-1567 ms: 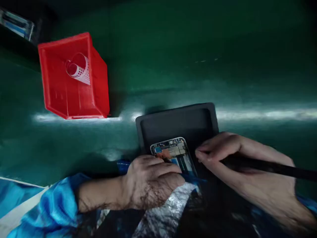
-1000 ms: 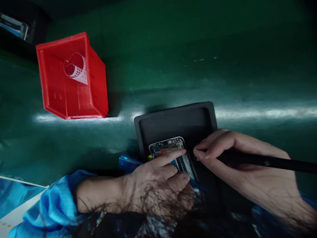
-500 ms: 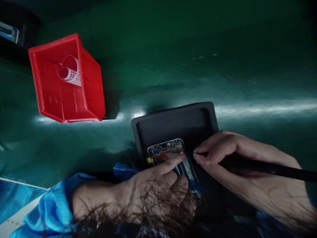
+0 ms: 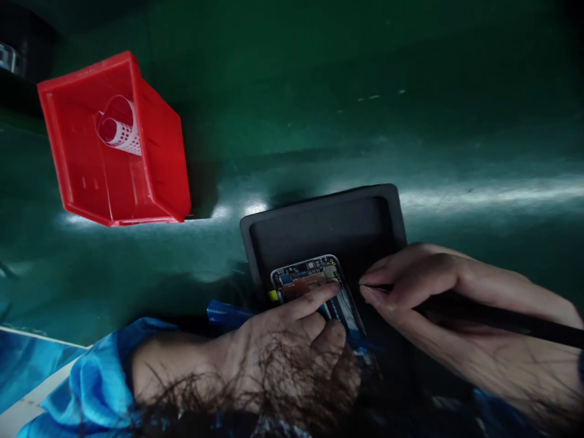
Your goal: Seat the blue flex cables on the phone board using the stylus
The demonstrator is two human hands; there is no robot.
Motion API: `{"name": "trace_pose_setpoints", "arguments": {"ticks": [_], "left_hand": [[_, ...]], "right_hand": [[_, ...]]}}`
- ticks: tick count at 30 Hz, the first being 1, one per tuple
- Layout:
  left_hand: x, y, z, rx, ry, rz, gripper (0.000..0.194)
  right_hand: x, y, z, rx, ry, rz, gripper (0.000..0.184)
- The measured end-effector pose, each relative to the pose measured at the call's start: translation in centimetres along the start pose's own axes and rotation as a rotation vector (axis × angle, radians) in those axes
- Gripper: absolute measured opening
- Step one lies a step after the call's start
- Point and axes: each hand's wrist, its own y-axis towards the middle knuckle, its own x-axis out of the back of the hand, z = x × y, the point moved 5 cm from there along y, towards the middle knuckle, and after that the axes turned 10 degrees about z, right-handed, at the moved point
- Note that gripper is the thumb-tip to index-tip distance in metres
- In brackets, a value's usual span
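Observation:
An opened smartphone (image 4: 298, 286), its circuit board and copper-coloured area bare, lies in a black tray (image 4: 319, 234). My left hand (image 4: 292, 347) is over its lower part. One finger reaches across the board and touches it near the right side, while the others curl over the phone; hair in front of the camera hides part of them. My right hand (image 4: 451, 298) is closed around a slim black tool (image 4: 515, 322) like a pen. Its thumb and fingertip are pinched just right of the phone, apart from it; the tool's tip is not visible.
A red bin (image 4: 166, 155) stands at the left on the green work surface (image 4: 292, 91), with a rolled white perforated strip (image 4: 125, 137) inside. A yellow tab (image 4: 273, 295) sits at the phone's left edge. Blue film (image 4: 225, 313) lies left of the tray.
My right hand has shifted slightly right, away from the phone. My left hand keeps its place on the phone. The bin appears a little further left as the view moves.

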Motion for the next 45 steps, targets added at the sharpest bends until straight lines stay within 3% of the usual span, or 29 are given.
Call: {"name": "trace_pose_setpoints", "arguments": {"ticks": [9, 13, 19, 25, 30, 37, 45], "left_hand": [[-0.6, -0.2, 0.1, -0.028, 0.041, 0.005, 0.016], [-0.3, -0.3, 0.0, -0.095, 0.042, -0.106, 0.017], [0.2, -0.1, 0.0, -0.019, 0.020, -0.065, 0.018], [0.4, 0.3, 0.3, -0.030, -0.025, -0.064, 0.015], [0.3, 0.2, 0.7, 0.000, -0.084, -0.129, 0.011], [0.0, 0.0, 0.7, 0.009, -0.054, -0.070, 0.023], [0.0, 0.0, 0.8, 0.010, -0.083, -0.125, 0.020]], "right_hand": [[0.0, -0.1, 0.1, 0.033, -0.031, 0.043, 0.021], [0.0, -0.1, 0.3, 0.046, -0.017, 0.057, 0.020], [-0.1, -0.2, 0.5, -0.041, 0.009, -0.026, 0.022], [-0.2, -0.3, 0.6, 0.093, -0.053, 0.124, 0.018], [0.2, -0.3, 0.2, 0.037, 0.003, -0.001, 0.023], [0.0, -0.5, 0.0, 0.094, -0.043, 0.081, 0.023], [-0.1, -0.5, 0.3, 0.169, -0.091, 0.118, 0.019]]}}
